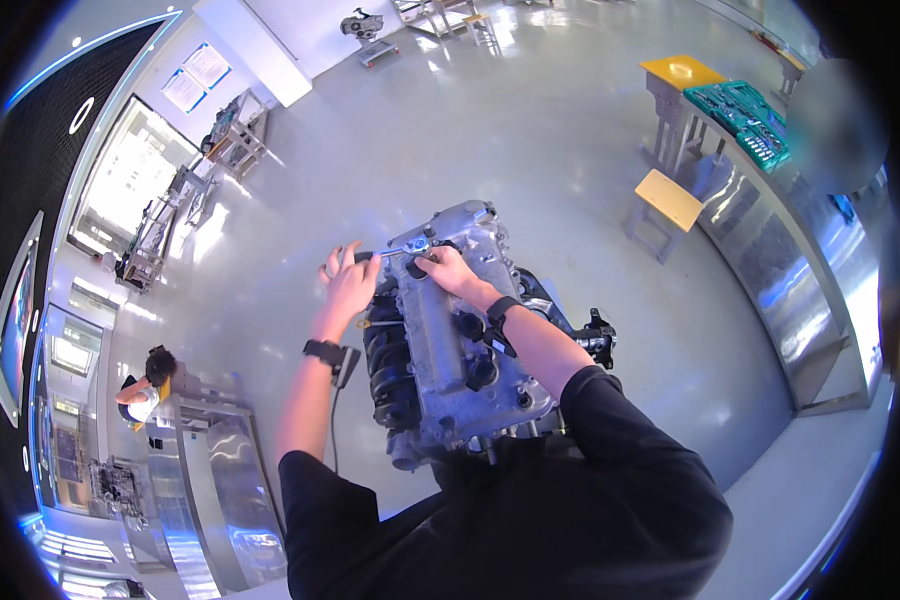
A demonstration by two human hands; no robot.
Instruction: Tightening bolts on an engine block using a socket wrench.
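A car engine (440,330) stands in front of me, its grey valve cover on top and a black ribbed intake manifold (394,375) along its left side. Across the far part of the cover lies a ratchet wrench (395,251) with a bright metal head and a dark handle end. My left hand (348,288) has the handle end between thumb and forefinger, the other fingers spread loosely. Close by the ratchet head, my right hand (450,272) is closed, its fingertips bent down around the tool's head; what lies under them is partly hidden.
At the right stands a metal workbench (760,225) with an open green tool case (738,118); a wooden-topped stool (668,200) is beside it. Another person (148,390) is at a bench on the left. More engines on stands line the left wall.
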